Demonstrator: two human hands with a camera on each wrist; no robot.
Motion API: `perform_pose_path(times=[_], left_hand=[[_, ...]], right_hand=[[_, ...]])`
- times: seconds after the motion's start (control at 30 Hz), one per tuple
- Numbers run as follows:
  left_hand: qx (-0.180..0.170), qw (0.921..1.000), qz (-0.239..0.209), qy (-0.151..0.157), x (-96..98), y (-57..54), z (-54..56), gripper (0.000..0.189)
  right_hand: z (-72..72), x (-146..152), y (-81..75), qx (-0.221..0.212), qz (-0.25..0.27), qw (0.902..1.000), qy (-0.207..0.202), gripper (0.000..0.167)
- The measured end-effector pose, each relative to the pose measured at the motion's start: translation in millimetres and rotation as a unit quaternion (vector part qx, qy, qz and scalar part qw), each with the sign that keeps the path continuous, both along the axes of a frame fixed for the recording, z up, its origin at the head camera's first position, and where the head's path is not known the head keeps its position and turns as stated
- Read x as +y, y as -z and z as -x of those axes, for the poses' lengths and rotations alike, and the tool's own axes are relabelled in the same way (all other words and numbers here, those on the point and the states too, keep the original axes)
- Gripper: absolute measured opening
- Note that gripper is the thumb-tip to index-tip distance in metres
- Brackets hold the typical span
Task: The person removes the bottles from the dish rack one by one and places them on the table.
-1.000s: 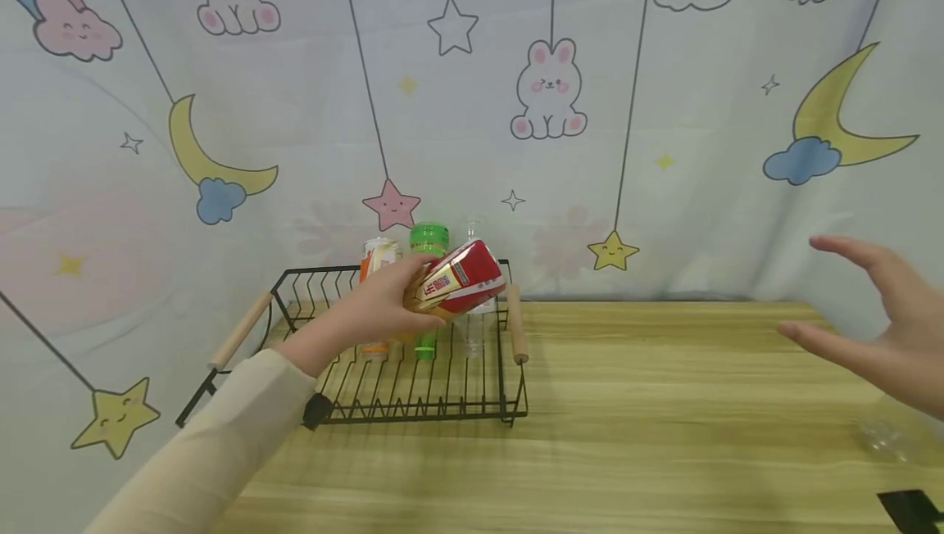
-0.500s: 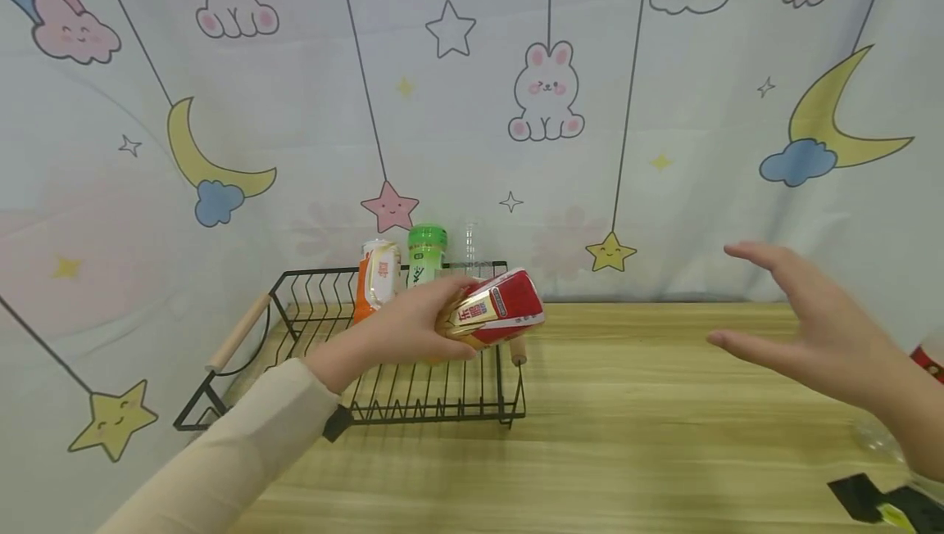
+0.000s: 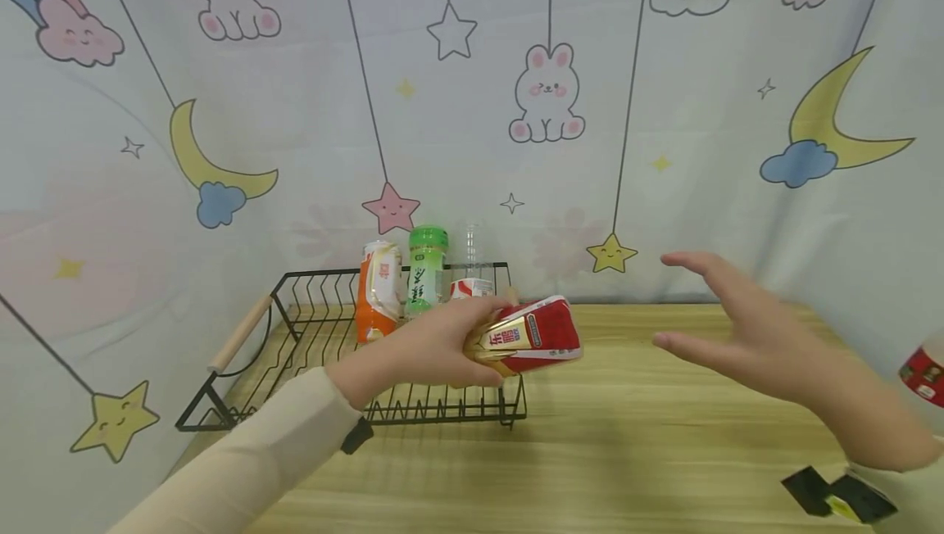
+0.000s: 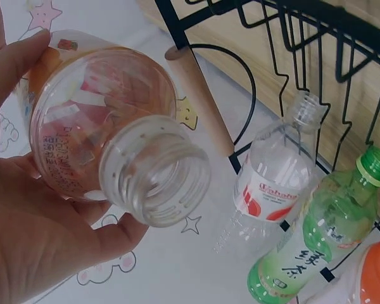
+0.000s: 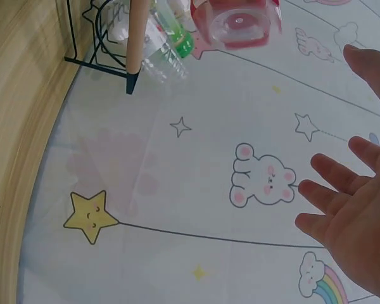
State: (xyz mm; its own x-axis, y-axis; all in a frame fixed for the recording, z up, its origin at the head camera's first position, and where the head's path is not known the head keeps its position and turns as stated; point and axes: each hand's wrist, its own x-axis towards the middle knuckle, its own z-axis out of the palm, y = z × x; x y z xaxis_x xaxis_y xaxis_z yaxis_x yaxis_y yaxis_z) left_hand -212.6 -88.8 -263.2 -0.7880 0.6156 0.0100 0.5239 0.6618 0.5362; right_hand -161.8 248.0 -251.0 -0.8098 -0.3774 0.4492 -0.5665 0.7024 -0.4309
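My left hand (image 3: 435,346) grips an empty clear plastic bottle (image 3: 542,333) with a red and gold label, holding it tilted above the right side of a black wire rack (image 3: 324,273). In the left wrist view its uncapped neck (image 4: 155,171) faces the camera, fingers and thumb around the body. My right hand (image 3: 767,346) hovers to the right, thumb and fingers spread, apart from the bottle. Standing in the rack are an orange-and-white labelled bottle (image 3: 378,296), a green tea bottle (image 3: 426,276) and a clear bottle with a red-and-white label (image 4: 275,174).
The rack has wooden handles (image 3: 242,333) and stands on a wood-grain table (image 3: 642,468). A patterned curtain (image 3: 472,133) hangs behind. A red-labelled object (image 3: 925,372), partly cut off, is at the right edge.
My left hand has carried the bottle rightward and slightly down, uncovering the bottles in the rack. My right hand has moved left toward it, and the red-labelled object has come into view.
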Motion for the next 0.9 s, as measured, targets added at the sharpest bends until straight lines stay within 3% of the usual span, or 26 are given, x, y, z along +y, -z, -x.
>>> perform_pose_path(times=[0.23, 0.57, 0.9], left_hand=[[0.007, 0.9996, 0.009, 0.027, 9.9, 2.8, -4.5, 0.076], [0.034, 0.9964, 0.037, 0.069, 23.3, 5.6, -9.6, 0.075], [0.050, 0.9921, 0.053, 0.102, 33.3, 8.6, -12.7, 0.073]], right_hand=[[6.0, -20.1, 2.6, -0.015, 0.003, 0.9996, -0.025, 0.077], [11.2, -43.2, 9.4, -0.104, 0.009, 0.9937, -0.041, 0.075], [18.5, -62.5, 15.6, -0.129, -0.015, 0.9884, -0.078, 0.076]])
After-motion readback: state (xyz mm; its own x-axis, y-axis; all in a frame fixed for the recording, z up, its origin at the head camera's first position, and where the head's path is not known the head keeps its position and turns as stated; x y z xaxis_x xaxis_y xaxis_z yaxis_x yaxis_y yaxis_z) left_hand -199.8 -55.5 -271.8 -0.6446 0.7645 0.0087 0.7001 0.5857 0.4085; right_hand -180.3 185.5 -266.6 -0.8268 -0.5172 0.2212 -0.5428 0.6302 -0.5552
